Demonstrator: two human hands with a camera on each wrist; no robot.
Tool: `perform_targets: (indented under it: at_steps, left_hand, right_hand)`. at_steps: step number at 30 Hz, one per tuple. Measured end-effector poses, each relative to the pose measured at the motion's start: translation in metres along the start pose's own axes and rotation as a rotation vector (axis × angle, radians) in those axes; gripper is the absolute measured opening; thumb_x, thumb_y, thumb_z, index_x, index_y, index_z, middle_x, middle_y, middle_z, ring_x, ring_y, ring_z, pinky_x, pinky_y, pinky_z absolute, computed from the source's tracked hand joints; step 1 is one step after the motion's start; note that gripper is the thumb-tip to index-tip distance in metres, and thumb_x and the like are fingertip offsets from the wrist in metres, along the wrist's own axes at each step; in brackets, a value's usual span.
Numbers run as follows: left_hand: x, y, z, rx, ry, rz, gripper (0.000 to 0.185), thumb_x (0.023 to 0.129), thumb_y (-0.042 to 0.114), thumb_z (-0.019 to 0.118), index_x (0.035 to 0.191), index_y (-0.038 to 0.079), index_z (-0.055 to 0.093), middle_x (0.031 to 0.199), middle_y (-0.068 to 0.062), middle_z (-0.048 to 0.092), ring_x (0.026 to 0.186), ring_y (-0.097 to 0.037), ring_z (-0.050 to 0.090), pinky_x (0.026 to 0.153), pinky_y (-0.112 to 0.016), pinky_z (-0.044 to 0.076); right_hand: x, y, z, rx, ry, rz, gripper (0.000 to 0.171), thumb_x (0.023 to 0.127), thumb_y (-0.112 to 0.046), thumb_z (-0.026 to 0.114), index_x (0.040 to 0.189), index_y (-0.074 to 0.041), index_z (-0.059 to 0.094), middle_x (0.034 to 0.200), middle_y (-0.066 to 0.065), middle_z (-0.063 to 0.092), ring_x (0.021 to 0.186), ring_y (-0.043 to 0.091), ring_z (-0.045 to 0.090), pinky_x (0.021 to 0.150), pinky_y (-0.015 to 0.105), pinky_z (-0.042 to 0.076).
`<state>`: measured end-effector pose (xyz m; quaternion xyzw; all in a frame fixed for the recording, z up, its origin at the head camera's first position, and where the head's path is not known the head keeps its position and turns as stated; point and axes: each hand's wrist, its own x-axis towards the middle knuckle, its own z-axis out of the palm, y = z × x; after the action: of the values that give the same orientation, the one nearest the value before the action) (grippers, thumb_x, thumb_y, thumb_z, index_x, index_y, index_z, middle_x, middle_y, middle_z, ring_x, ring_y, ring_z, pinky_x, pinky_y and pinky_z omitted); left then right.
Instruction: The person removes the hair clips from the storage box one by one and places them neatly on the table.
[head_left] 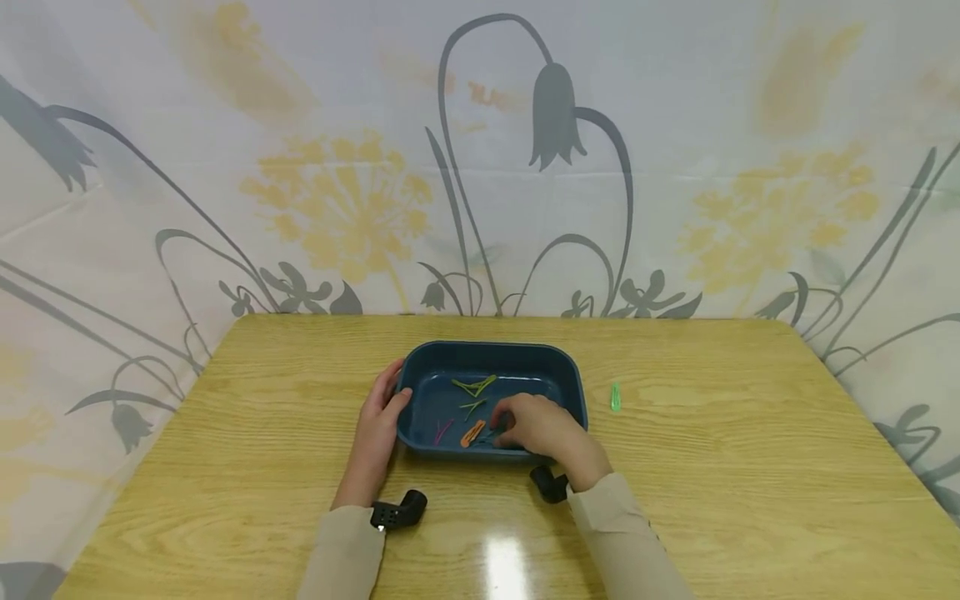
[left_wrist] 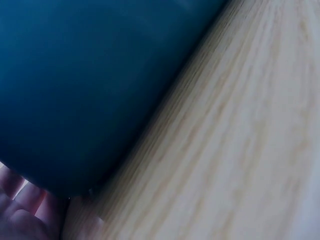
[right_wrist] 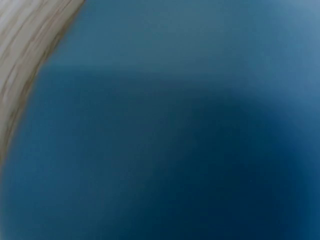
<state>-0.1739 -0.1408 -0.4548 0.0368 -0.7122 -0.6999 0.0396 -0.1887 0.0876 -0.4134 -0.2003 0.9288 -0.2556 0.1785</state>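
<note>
A dark blue tray (head_left: 487, 347) stands on the wooden table (head_left: 712, 467). In it lie several green hair clips (head_left: 475, 386), a pink clip (head_left: 442, 431) and an orange clip (head_left: 472, 433). My left hand (head_left: 379, 417) grips the tray's left rim, thumb over the edge. My right hand (head_left: 537, 427) reaches into the tray's front right part with fingers curled down beside the orange clip; what they touch is hidden. The left wrist view shows the tray's outer wall (left_wrist: 75, 90) with my fingers (left_wrist: 20, 210) below it. The right wrist view is filled by the blurred blue tray (right_wrist: 175, 140).
A single green clip (head_left: 615, 397) lies on the table to the right of the tray. A flower-printed cloth (head_left: 480, 167) closes off the back and both sides. Black wrist cameras (head_left: 397, 510) sit on both sleeves.
</note>
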Motion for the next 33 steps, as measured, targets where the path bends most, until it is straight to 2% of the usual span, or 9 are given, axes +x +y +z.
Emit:
perform_targets:
  at_steps: [9, 20, 26, 33]
  left_hand:
    - [-0.0004, 0.0016, 0.0011, -0.003, 0.007, -0.009, 0.047, 0.096, 0.017, 0.046, 0.141, 0.019, 0.035, 0.145, -0.002, 0.036, 0.135, -0.017, 0.029, 0.110, -0.041, 0.023]
    - [0.0000, 0.0018, 0.0007, -0.010, 0.003, -0.004, 0.047, 0.096, 0.016, 0.046, 0.142, 0.016, 0.035, 0.144, -0.003, 0.037, 0.135, -0.017, 0.030, 0.110, -0.040, 0.023]
    - [-0.0003, 0.0014, -0.0002, -0.018, 0.006, 0.001, 0.047, 0.096, 0.016, 0.047, 0.141, 0.018, 0.036, 0.145, -0.004, 0.036, 0.135, -0.017, 0.029, 0.110, -0.039, 0.022]
    - [-0.0006, 0.0013, -0.0003, -0.018, 0.000, 0.000, 0.047, 0.096, 0.017, 0.047, 0.142, 0.017, 0.035, 0.145, -0.004, 0.035, 0.136, -0.017, 0.028, 0.111, -0.040, 0.021]
  right_hand:
    - [-0.0002, 0.0001, -0.0002, -0.020, 0.008, 0.038, 0.009, 0.081, -0.018, 0.069, 0.088, -0.019, 0.065, 0.083, -0.006, 0.058, 0.071, 0.012, 0.051, 0.065, 0.031, 0.044]
    - [0.0005, 0.0009, 0.0013, -0.083, 0.047, 0.079, 0.007, 0.087, -0.021, 0.061, 0.092, -0.019, 0.065, 0.089, -0.005, 0.061, 0.071, 0.013, 0.052, 0.066, 0.031, 0.044]
    - [0.0005, 0.0012, 0.0019, -0.106, 0.075, 0.045, 0.007, 0.088, -0.021, 0.060, 0.092, -0.018, 0.066, 0.089, -0.004, 0.062, 0.074, 0.012, 0.054, 0.068, 0.032, 0.046]
    - [0.0002, 0.0027, 0.0015, -0.066, 0.069, -0.022, 0.017, 0.090, -0.010, 0.055, 0.102, -0.013, 0.068, 0.099, 0.001, 0.064, 0.082, 0.014, 0.056, 0.072, 0.032, 0.046]
